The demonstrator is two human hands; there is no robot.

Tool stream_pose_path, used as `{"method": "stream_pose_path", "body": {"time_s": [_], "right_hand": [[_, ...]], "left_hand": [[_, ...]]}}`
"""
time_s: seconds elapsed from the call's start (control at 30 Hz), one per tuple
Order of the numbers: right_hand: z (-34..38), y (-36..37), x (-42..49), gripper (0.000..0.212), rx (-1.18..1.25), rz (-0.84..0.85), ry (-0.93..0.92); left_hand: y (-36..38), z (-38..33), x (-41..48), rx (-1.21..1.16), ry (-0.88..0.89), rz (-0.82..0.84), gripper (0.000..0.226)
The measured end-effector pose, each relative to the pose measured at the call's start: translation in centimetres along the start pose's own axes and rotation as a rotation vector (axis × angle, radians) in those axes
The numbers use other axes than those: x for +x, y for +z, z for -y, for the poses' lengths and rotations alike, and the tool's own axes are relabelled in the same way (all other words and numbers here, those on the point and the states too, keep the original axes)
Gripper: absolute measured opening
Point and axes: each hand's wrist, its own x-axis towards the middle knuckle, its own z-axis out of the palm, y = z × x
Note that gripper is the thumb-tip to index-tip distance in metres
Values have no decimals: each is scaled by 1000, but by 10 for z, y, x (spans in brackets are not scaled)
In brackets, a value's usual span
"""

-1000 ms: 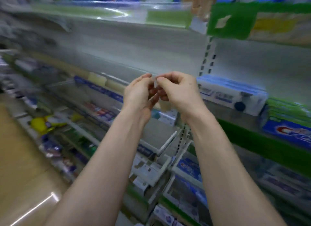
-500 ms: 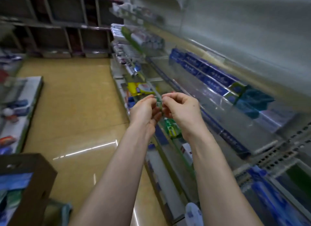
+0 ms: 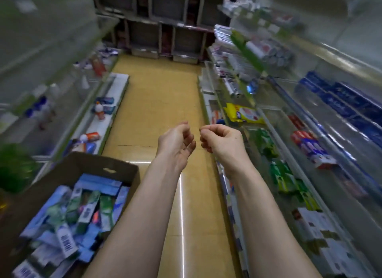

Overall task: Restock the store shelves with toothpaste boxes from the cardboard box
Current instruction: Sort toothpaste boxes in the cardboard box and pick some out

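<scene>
At nine o'clock a left shelf unit (image 3: 115, 95) is seen, blurred, with a few bottles and boxes on it. At seven o'clock the open cardboard box (image 3: 86, 164) is seen, filled with a loose heap of toothpaste boxes (image 3: 82, 211) in blue, green and white. The tan floor (image 3: 161, 104) is shown running toward twelve o'clock. Near the centre the left hand (image 3: 175, 145) is held with fingers loosely curled and nothing in them. Just at its three o'clock, not touching, the right hand (image 3: 223, 143) is curled tighter; whether anything small is pinched cannot be told. At three o'clock the store shelves (image 3: 275, 99) are partly stocked, with a yellow pack (image 3: 242, 113) and dark blue boxes (image 3: 347, 99) at two o'clock
</scene>
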Motion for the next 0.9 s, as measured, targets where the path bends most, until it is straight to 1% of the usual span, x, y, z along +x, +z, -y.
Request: {"method": "stream_pose_path", "body": {"time_s": [0.2, 0.23, 0.27, 0.33, 0.37, 0.43, 0.5, 0.57, 0.63, 0.7, 0.77, 0.9], "right_hand": [[16, 127, 10, 9, -50, 319, 40], [17, 139, 9, 9, -40, 353, 37], [19, 161, 7, 10, -23, 421, 47], [21, 199, 1, 10, 31, 539, 101], [18, 218, -2, 15, 24, 588, 98], [10, 253, -5, 24, -36, 663, 36], [2, 281, -5, 25, -48, 734, 18], [-5, 305, 1, 25, -59, 819, 16], [-10, 318, 5, 26, -55, 859, -1], [-14, 330, 14, 24, -55, 939, 7], [-21, 340, 26, 24, -49, 994, 39], [-34, 354, 46, 24, -41, 1037, 106]], "left_hand": [[-111, -74, 17, -107, 120, -220, 16], [-122, -81, 17, -117, 133, -245, 17], [-142, -92, 15, -140, 167, -293, 17], [-176, -110, 11, -195, 231, -369, 18], [-194, -117, 8, -225, 257, -416, 19], [-225, -125, 2, -273, 276, -512, 22], [-248, -131, -2, -313, 294, -592, 23], [-266, -136, -3, -358, 349, -689, 21], [-278, -138, -5, -369, 369, -764, 21], [-287, -139, -1, -373, 387, -856, 19], [-292, -138, 5, -387, 380, -937, 18], [-301, -129, 24, -419, 321, -1001, 18]]}}
